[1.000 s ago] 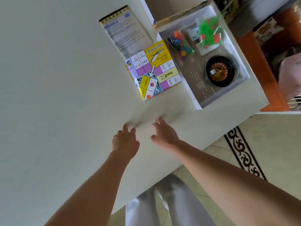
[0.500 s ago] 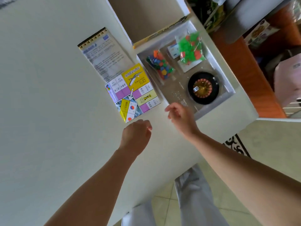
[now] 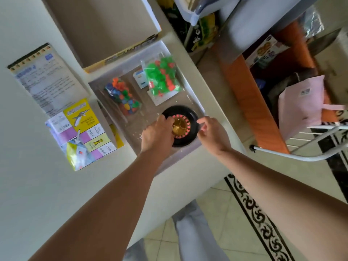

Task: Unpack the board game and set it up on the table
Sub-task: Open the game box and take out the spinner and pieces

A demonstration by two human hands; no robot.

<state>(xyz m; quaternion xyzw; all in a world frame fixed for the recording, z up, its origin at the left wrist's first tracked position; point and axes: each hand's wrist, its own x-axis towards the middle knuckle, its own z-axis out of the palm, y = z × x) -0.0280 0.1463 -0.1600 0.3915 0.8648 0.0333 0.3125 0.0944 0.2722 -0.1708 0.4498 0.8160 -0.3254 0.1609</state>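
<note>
The open game box tray (image 3: 196,102) lies at the table's right edge. In its near corner sits a black roulette wheel (image 3: 183,127) with a gold centre. My left hand (image 3: 156,132) curls over the wheel's left rim, and my right hand (image 3: 212,134) pinches its right rim. The tray also holds a bag of mixed coloured pieces (image 3: 122,97), a bag of green and orange pieces (image 3: 162,76) and a small white and blue card pack (image 3: 140,79). The folded game board (image 3: 82,132) lies left of the tray, on the rule sheet (image 3: 45,78).
The upturned box lid (image 3: 101,29) rests behind the tray on the white table (image 3: 37,185). Past the table edge to the right stand an orange shelf (image 3: 250,102) and a white chair frame with a pink bag (image 3: 301,102). Tiled floor lies below.
Both hands have moved from the bare table in front of the board into the tray and taken hold of the roulette wheel. The view has shifted right.
</note>
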